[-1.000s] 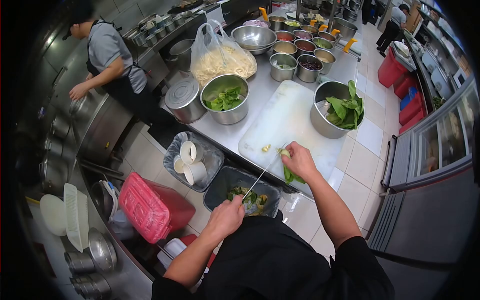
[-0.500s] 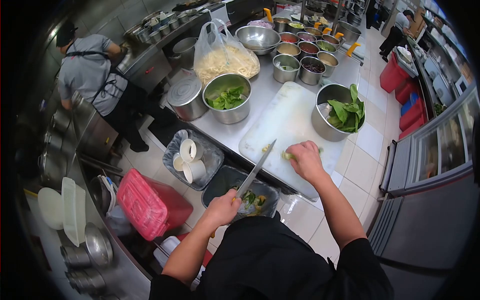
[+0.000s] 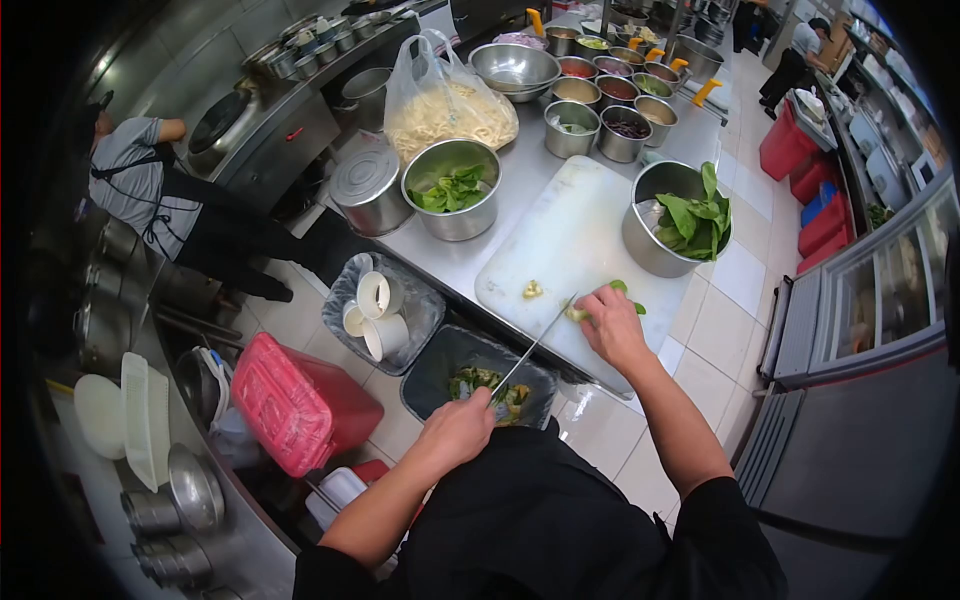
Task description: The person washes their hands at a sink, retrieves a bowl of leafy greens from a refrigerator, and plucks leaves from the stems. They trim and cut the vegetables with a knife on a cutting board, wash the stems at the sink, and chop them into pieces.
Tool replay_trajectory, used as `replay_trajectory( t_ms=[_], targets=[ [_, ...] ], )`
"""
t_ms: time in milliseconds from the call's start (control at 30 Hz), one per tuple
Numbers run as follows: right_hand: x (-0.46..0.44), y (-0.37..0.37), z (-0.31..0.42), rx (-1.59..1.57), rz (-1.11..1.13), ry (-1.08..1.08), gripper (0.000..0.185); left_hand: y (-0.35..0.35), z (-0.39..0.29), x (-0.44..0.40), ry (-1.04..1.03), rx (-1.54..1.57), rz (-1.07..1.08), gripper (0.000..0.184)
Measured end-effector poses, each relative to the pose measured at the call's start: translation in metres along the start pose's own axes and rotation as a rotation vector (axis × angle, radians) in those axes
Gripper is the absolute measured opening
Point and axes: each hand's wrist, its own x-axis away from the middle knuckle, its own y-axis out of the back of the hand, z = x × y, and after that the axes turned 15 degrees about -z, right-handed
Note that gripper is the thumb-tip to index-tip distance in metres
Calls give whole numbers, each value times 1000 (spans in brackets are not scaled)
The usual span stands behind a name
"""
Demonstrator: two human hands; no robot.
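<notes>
My left hand is closed round the handle of a long knife, whose tip reaches the white cutting board. Under the fingers of my right hand lies a leafy green vegetable on the board, its pale stem end beside the knife tip. Small pale trimmings rest to the left of it. A metal pot of large green leaves stands at the board's right edge. Another metal pot with cut leaves is at the board's upper left.
Below the table edge are a black bin with scraps and a lined bin with white cups. Behind stand a bag of noodles and several metal containers. A co-worker stands at the left, another person far right.
The knife has swung from pointing up over the board to beside the vegetable's stem end. My right hand has shifted slightly, showing more green leaf. The co-worker at left has moved further left.
</notes>
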Motion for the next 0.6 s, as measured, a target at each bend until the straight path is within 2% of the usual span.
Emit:
replay_trajectory(
  t_ms=[167, 267, 467, 600],
  targets=[
    [9, 3, 5, -31, -27, -9, 26, 13, -9, -7, 118, 25, 40, 33],
    [16, 1, 10, -30, -50, -61, 26, 24, -15, 3, 82, 22, 5, 26],
    [20, -7, 20, 43, -61, -131, 27, 7, -7, 17, -38, 41, -58, 30],
    [17, -6, 24, 66, -38, -180, 28, 12, -12, 18, 1, 24, -14, 31]
  ],
)
